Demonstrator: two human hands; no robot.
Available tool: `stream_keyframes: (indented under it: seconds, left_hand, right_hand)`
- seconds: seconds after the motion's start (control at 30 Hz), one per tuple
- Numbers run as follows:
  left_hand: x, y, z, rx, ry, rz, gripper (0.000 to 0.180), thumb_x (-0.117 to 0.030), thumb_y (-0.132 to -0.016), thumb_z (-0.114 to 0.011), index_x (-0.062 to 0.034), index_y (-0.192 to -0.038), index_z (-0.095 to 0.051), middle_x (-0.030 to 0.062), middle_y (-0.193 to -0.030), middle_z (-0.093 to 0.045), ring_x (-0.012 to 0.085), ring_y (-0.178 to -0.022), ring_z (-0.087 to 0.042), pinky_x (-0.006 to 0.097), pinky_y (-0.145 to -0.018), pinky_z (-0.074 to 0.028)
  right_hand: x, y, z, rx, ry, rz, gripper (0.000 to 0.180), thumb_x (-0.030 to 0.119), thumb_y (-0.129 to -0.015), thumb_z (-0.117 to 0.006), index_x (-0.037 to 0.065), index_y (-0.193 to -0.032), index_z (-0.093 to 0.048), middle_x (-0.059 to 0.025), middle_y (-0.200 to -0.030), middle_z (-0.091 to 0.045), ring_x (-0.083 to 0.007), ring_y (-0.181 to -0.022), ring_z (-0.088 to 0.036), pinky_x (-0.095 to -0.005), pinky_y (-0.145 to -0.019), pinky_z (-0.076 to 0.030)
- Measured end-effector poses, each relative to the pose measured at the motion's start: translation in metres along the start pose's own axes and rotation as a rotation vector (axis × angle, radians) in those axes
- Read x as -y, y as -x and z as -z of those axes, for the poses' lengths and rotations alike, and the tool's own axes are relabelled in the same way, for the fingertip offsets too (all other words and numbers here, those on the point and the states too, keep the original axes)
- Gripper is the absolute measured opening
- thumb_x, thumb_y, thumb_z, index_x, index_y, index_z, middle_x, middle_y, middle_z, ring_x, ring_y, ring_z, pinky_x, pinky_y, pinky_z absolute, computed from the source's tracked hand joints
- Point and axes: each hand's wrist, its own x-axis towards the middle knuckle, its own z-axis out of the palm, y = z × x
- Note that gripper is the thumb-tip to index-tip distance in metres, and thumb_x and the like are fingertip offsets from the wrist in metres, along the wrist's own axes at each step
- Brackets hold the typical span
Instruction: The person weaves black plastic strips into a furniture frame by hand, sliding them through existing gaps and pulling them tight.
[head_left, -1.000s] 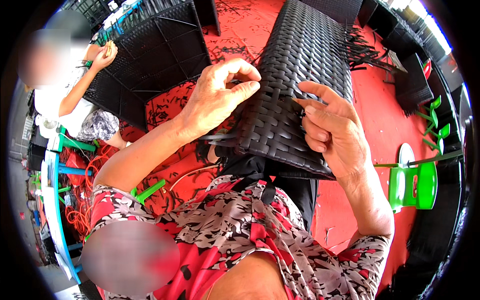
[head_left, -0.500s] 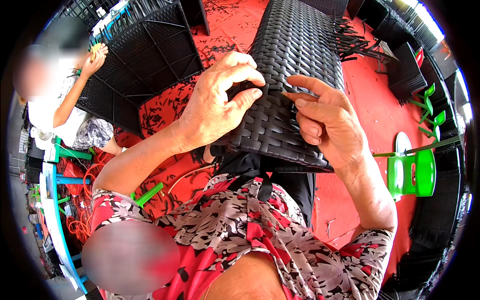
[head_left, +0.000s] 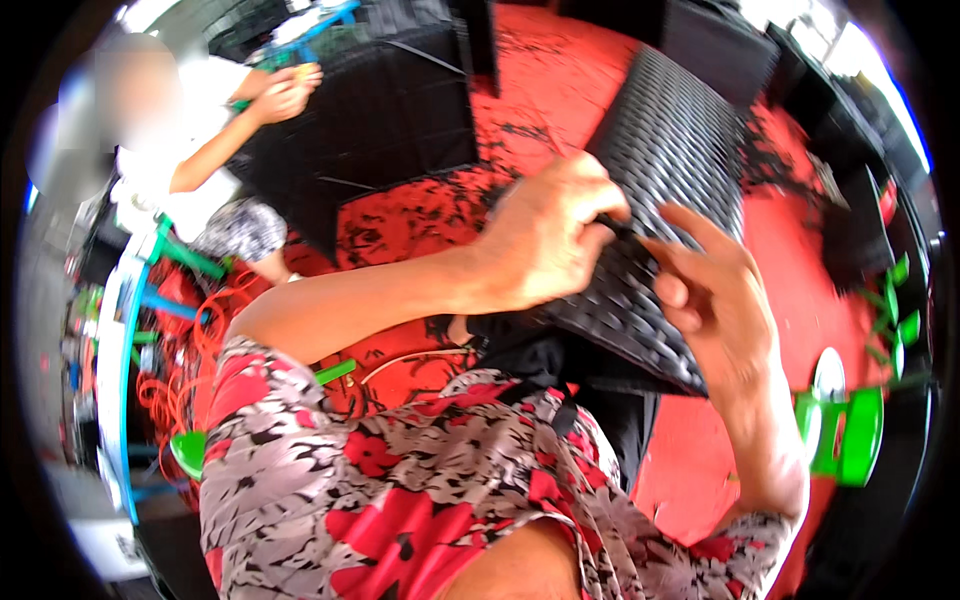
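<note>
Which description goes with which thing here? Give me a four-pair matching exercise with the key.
Things:
1. left hand
2. wicker
3. floor
4. co-worker

Descriptions:
A. flat and red
B. at upper left, in a white top
C. fingers curled, at the wicker's left side
D. black and woven

Pairs: 1-C, 2-D, 3-A, 4-B

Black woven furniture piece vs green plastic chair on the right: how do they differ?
Colour: the black woven furniture piece is dark; the green plastic chair is bright.
Surface: the woven piece is interlaced strips; the chair isn't woven.
Position: the woven piece has both hands at it; the chair sits apart, untouched by them.
Shared: red flooring shows beside both.
</note>
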Motion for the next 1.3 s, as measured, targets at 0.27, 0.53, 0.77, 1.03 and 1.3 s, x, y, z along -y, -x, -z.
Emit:
stream_keyframes:
  seconds: [0.27, 0.53, 0.77, 1.03, 1.3]
  left_hand:
    - [-0.001, 0.005, -0.017, -0.114, -0.149, -0.009, 0.013, -0.001, -0.074, -0.064, -0.0084, -0.083, -0.062, 0.0083, -0.093, -0.049, 0.0285, -0.088, -0.053, 0.039, -0.075, -0.047]
    - [-0.005, 0.005, -0.030, -0.067, -0.232, 0.045, 0.015, -0.008, -0.078, -0.064, -0.0085, -0.092, -0.060, 0.0089, -0.102, -0.044, 0.0274, -0.097, -0.049, 0.035, -0.079, -0.048]
    - [-0.010, 0.001, -0.041, -0.114, -0.192, -0.028, 0.014, -0.005, -0.072, -0.065, -0.0061, -0.084, -0.059, 0.0130, -0.096, -0.045, 0.0310, -0.089, -0.047, 0.039, -0.077, -0.044]
    - [-0.012, -0.004, -0.056, -0.094, -0.211, -0.067, 0.018, -0.007, -0.070, -0.066, -0.0039, -0.087, -0.061, 0.0141, -0.098, -0.048, 0.0303, -0.090, -0.047, 0.040, -0.076, -0.043]
    - [-0.022, -0.012, -0.063, -0.048, -0.264, -0.121, 0.017, -0.016, -0.067, -0.065, -0.0047, -0.080, -0.065, 0.0128, -0.096, -0.051, 0.0291, -0.090, -0.047, 0.040, -0.073, -0.042]
  right_hand:
    - [-0.015, -0.003, -0.001, -0.028, -0.096, -0.020, 0.042, 0.006, -0.086, -0.057, -0.002, -0.125, -0.044, 0.0021, -0.076, -0.048, -0.0030, -0.050, -0.036, -0.0186, -0.041, -0.027]
    - [-0.005, -0.026, 0.011, -0.086, 0.296, -0.042, 0.021, 0.002, -0.079, -0.065, 0.003, -0.098, -0.058, 0.0077, -0.058, -0.042, -0.0003, -0.039, -0.028, -0.0181, -0.035, -0.019]
    - [-0.002, -0.026, 0.017, -0.180, 0.412, -0.040, 0.013, 0.001, -0.075, -0.067, 0.005, -0.086, -0.060, 0.0059, -0.056, -0.045, -0.0014, -0.037, -0.031, -0.0195, -0.033, -0.018]
    - [0.002, -0.026, 0.032, -0.165, 0.511, -0.020, 0.018, -0.002, -0.074, -0.064, 0.003, -0.091, -0.060, 0.0008, -0.059, -0.054, -0.0043, -0.038, -0.037, -0.0199, -0.034, -0.022]
    - [-0.012, -0.012, 0.050, -0.234, 0.225, 0.046, 0.029, -0.002, -0.076, -0.061, 0.001, -0.105, -0.058, 0.0023, -0.058, -0.049, -0.0060, -0.041, -0.041, -0.0201, -0.035, -0.027]
